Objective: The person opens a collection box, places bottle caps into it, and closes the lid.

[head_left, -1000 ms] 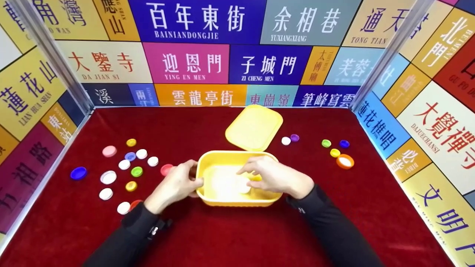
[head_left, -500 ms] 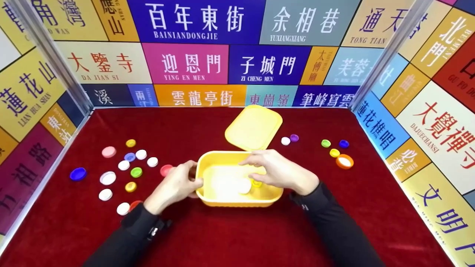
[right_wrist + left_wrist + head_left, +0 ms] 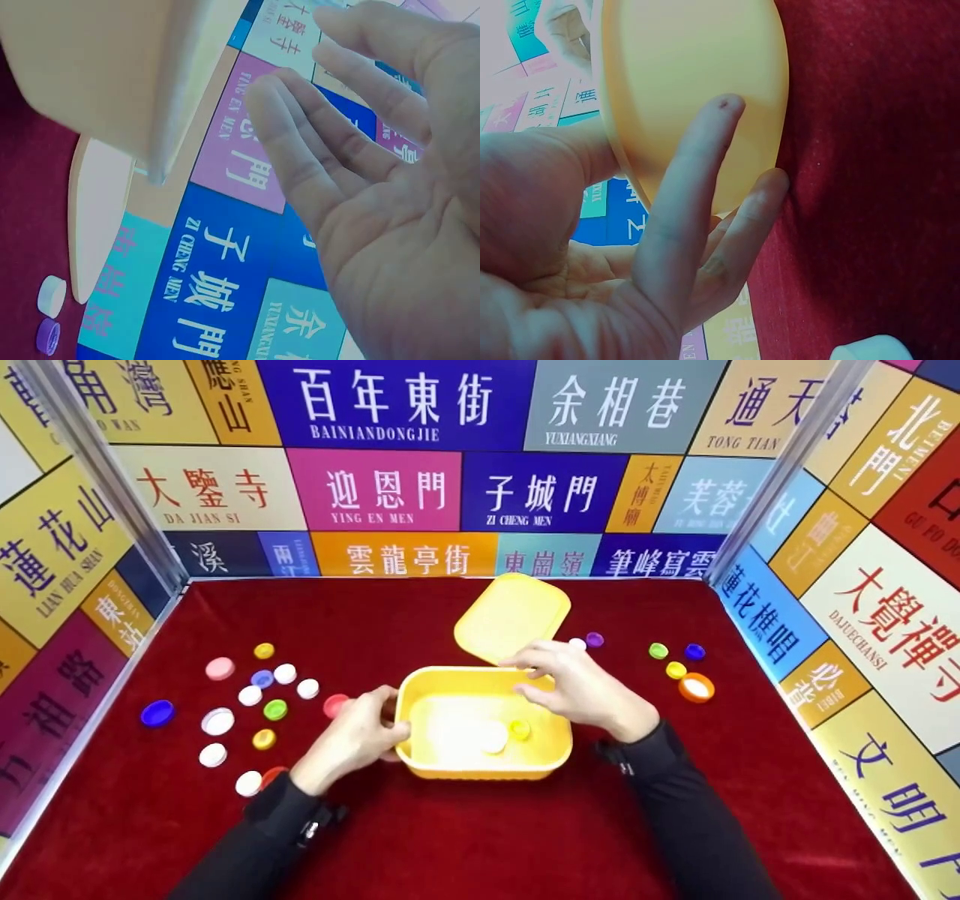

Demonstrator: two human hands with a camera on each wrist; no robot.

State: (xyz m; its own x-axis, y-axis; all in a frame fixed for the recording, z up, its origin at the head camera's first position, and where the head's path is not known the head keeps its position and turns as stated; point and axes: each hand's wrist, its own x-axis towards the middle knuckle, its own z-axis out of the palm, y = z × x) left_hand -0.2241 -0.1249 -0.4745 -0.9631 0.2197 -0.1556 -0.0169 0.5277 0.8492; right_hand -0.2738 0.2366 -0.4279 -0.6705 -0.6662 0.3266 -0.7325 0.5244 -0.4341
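Note:
A yellow plastic box (image 3: pixel 480 772) stands on the red cloth, with a white bottle cap (image 3: pixel 493 737) and a yellow bottle cap (image 3: pixel 520 729) lying inside it. My left hand (image 3: pixel 351 741) grips the box's left end, thumb over the rim; in the left wrist view its fingers (image 3: pixel 682 202) press along the outer wall. Above the box's back right corner, my right hand (image 3: pixel 581 684) is raised with loosely bent fingers and holds nothing. The right wrist view shows its bare palm (image 3: pixel 405 225) beside the box wall (image 3: pixel 90 67).
The yellow lid (image 3: pixel 511 619) lies behind the box. Several bottle caps in mixed colours, including a blue cap (image 3: pixel 158 713) and a green cap (image 3: pixel 275 709), are scattered at the left. A purple cap (image 3: pixel 595 639) and an orange cap (image 3: pixel 697 687) lie right. Printed panels (image 3: pixel 375 487) surround the table.
My right hand has risen out of the box toward the back right, leaving the white and yellow caps inside in full view. The left hand and the box have stayed in place.

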